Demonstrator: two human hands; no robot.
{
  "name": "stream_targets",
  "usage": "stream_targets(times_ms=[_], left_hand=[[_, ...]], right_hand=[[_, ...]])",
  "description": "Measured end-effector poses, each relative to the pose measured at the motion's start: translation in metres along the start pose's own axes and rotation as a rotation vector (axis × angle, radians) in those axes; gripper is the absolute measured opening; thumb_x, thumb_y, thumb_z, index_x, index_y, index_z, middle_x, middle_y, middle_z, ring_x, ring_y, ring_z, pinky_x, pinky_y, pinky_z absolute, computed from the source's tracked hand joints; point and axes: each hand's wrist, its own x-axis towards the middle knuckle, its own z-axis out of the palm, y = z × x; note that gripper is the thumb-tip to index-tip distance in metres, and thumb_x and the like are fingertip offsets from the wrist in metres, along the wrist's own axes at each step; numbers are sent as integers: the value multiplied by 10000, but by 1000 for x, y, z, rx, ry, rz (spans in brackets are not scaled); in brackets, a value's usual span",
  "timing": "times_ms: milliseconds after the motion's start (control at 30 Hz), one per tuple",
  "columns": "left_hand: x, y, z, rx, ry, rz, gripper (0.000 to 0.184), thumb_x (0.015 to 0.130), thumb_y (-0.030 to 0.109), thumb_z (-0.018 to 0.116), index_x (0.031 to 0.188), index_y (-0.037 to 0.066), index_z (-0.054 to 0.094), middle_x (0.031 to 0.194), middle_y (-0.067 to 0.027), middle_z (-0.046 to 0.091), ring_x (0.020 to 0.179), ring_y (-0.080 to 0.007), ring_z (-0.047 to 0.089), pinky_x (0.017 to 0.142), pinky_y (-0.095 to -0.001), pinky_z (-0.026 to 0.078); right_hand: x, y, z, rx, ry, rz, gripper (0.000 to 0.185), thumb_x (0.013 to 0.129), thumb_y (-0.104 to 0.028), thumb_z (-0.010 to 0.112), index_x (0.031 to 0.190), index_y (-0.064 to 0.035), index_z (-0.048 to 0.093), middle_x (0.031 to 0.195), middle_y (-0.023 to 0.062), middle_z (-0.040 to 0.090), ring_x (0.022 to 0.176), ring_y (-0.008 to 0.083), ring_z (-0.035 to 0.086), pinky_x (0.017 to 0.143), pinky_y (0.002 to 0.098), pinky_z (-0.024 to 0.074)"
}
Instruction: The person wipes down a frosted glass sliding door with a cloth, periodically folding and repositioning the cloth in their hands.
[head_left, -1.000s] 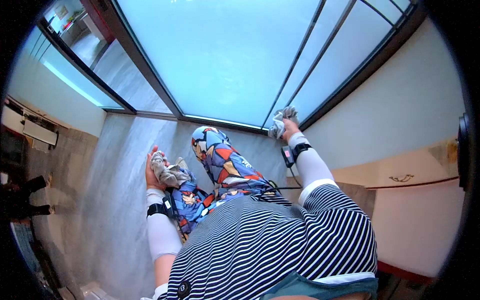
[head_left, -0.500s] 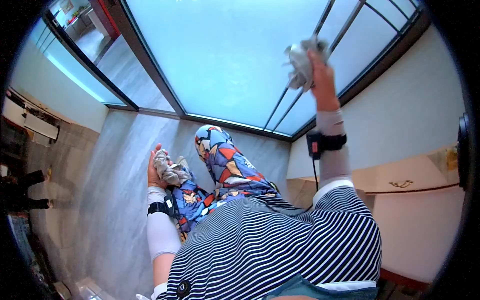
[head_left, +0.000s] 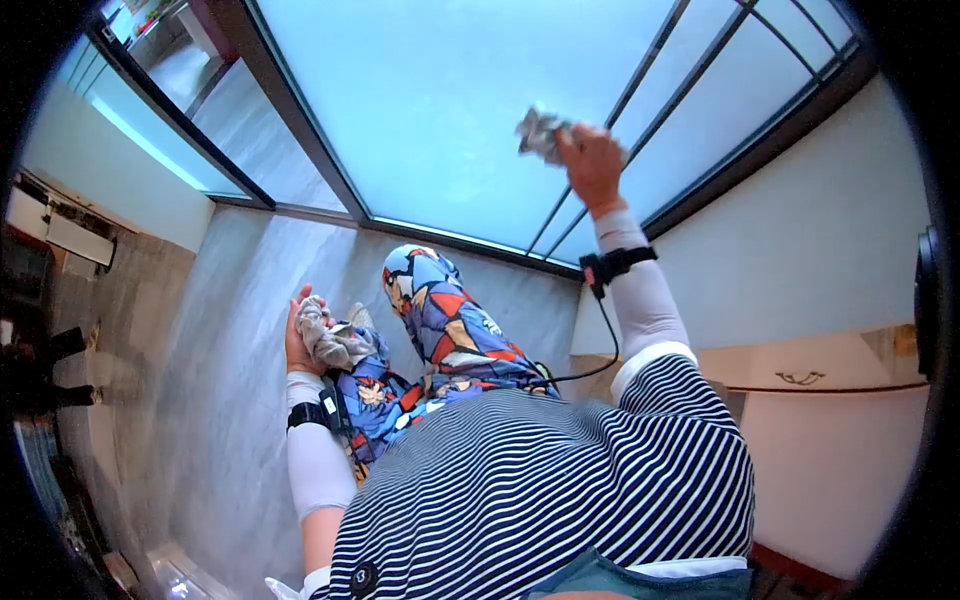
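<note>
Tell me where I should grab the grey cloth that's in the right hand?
Probably best to pinch the free end of the grey cloth, coming from the left. It sticks out crumpled past the fingers of the right hand, which cover its other end, and its folds look easy to pinch.

Glossy grey floor (head_left: 225, 400), pale wall (head_left: 800, 240).

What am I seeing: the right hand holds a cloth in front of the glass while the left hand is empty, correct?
Not quite: the left hand isn't empty. The head view shows it holding a second cloth. The right hand does hold a cloth in front of the glass.
</note>
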Motion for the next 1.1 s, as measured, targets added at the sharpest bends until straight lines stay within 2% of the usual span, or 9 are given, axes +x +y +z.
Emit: stream_targets(times_ms=[167,267,467,633,700,767,900,967,1100], left_hand=[[-1,-1,2,26,-33,5,456,1018,444,434,1356,145,498,956,-43,594,696,-159,569,645,-335,536],[-2,0,2,42,-30,-5,455,1018,440,438,1360,145,495,952,-41,593,697,-160,568,648,-333,536],[0,0,2,4,-45,-27,452,1014,442,448,1358,152,493,950,-38,590,698,-167,567,641,-361,544],[6,-2,-3,-1,-26,-32,461,1013,448,446,1365,152,482,951,-34,587,692,-169,569,622,-387,550],[6,-3,-2,-11,-27,-28,464,1014,449,443,1368,151,479,952,-34,585,689,-170,569,620,-387,551],[0,-2,5,18,-36,-12,467,1015,450,439,1368,147,479,951,-39,585,685,-168,568,629,-368,549],[4,-1,3,39,-49,-1,470,1016,448,438,1368,139,479,946,-40,582,685,-165,567,634,-351,547],[0,-1,8,58,-21,-10,469,1016,444,438,1367,134,479,940,-40,580,684,-162,568,631,-347,546],[0,-1,11,82,-3,-26,472,1018,437,437,1364,120,479,938,-44,577,687,-159,565,631,-337,538]], right_hand=[[-120,-40,32,276,-406,46,339,797,-59,614,1106,-198,626,1079,56,536,1005,249,549,847,402,460],[-139,-34,23,336,-524,165,277,815,-52,598,1061,-177,630,1020,78,587,971,285,596,787,410,506],[-36,30,-32,-80,-48,183,395,765,-61,678,1140,-134,576,988,98,552,871,253,601,613,327,550],[95,85,-110,-149,191,518,691,634,-176,868,1211,-77,501,1226,184,484,1114,338,526,751,389,596],[121,101,-119,-132,451,406,578,665,-225,855,1123,-95,527,1193,158,510,1054,320,547,731,422,564],[127,102,-114,-294,364,224,430,699,-140,803,1049,-71,563,1081,121,588,1073,324,533,838,451,525],[59,66,-40,-141,440,77,287,846,-186,711,1069,-146,537,925,70,591,746,254,564,658,416,442],[2,31,-15,-33,224,109,245,834,-149,710,1027,-170,561,1036,72,575,927,252,557,709,397,454],[-96,-29,12,118,-172,212,268,768,-97,675,1012,-174,596,1033,51,536,927,249,570,705,386,516]])
